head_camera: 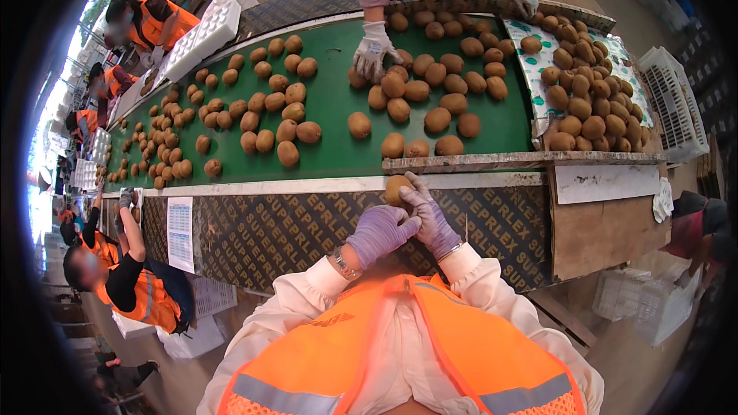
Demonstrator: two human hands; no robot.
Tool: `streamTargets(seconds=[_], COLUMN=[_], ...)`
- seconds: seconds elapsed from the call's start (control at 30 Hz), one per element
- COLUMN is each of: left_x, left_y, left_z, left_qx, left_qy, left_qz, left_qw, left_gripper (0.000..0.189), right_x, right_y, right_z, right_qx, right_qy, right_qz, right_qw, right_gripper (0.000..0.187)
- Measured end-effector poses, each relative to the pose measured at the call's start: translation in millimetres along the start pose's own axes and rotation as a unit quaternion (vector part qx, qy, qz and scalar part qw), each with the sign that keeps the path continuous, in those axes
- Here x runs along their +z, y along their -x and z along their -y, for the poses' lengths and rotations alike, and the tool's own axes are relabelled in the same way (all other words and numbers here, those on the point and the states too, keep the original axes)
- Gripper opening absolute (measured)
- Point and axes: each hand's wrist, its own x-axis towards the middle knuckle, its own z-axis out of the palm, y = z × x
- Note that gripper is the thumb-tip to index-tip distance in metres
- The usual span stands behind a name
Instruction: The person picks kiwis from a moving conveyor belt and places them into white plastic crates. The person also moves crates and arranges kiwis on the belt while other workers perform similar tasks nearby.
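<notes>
My right hand (430, 218), in a purple-and-grey knit glove, is closed on a brown kiwifruit (398, 190) above the near edge of a green conveyor belt (328, 155). My left hand (383, 233), gloved in purple, touches the fingers of my right hand; whether anything is inside it cannot be told. Many kiwifruit (288, 153) lie loose on the belt. On the right, a pile of kiwifruit (599, 89) rests on a white sheet with green marks (524, 60).
A wooden rail (519, 160) borders the belt's near side. Across the belt, a co-worker's gloved hand (372, 55) touches kiwifruit. People in orange vests stand at left near white molded trays (202, 40). A white plastic crate (671, 104) is at right.
</notes>
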Motion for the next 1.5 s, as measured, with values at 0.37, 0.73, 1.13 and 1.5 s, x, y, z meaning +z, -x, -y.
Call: streamTargets(seconds=[0.37,0.73,1.13,1.5], left_x=[29,32,24,46], left_y=[-10,3,-30,-115], left_z=[-28,-11,79,210], left_qx=[0.022,0.095,-0.154,-0.354], left_qy=[-0.115,0.106,0.021,0.321], left_qz=[0.015,0.147,-0.027,-0.158], left_qw=[0.993,0.979,0.988,0.864], left_gripper=[0.040,0.031,0.037,0.039], right_x=[-5,-12,-49,-86], right_y=[24,26,-82,-38], right_z=[45,68,180,116], right_qx=[-0.042,0.049,-0.166,-0.013], right_qy=[0.134,0.518,0.345,0.400], right_qz=[-0.057,0.145,-0.179,0.149], right_qw=[0.988,0.842,0.906,0.904], right_gripper=[0.060,0.058,0.067,0.034])
